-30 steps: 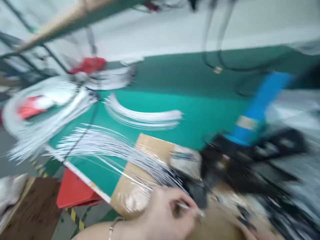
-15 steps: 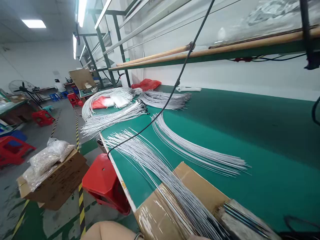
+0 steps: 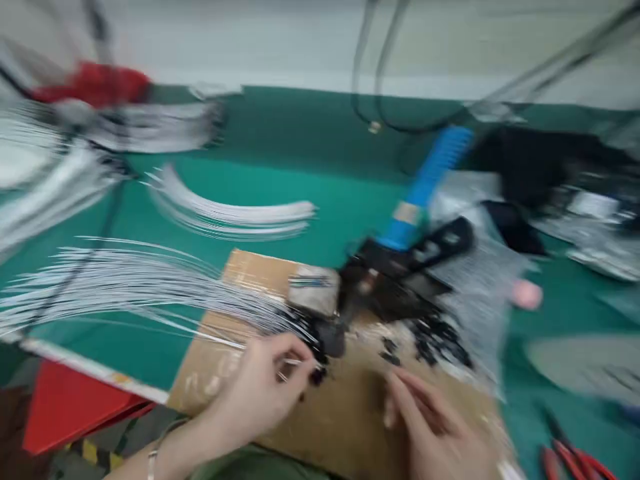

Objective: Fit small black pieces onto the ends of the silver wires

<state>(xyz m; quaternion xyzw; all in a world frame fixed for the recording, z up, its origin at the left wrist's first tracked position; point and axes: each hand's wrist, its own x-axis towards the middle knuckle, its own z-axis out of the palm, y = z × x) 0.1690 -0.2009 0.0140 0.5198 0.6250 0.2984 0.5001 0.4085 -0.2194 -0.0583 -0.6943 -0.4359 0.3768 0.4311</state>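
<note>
My left hand (image 3: 273, 380) is closed in a pinch on a thin white wire (image 3: 293, 362), beside the black-tipped ends of a wire bundle (image 3: 165, 287). That bundle fans out leftward over the cardboard (image 3: 330, 413) and the green table. My right hand (image 3: 435, 423) hovers above the cardboard with its fingertips drawn together; blur hides anything between them. Small black pieces (image 3: 440, 340) lie in a loose heap just beyond it. Behind the hands stands a dark hand tool with a blue handle (image 3: 425, 187), next to a small block with metal pins (image 3: 314, 290).
More white wire bundles lie at the back left, and a curved bundle (image 3: 230, 210) rests mid-table. Clear plastic bags (image 3: 475, 267) and black material (image 3: 545, 160) are on the right. Red-handled pliers (image 3: 570, 453) sit at the lower right. A red stool (image 3: 75, 407) stands below the left edge.
The view has swung right, from the aisle and shelves to the work area. Both hands and the blue-handled tool are now in sight; earlier only part of an arm showed at the bottom.
</note>
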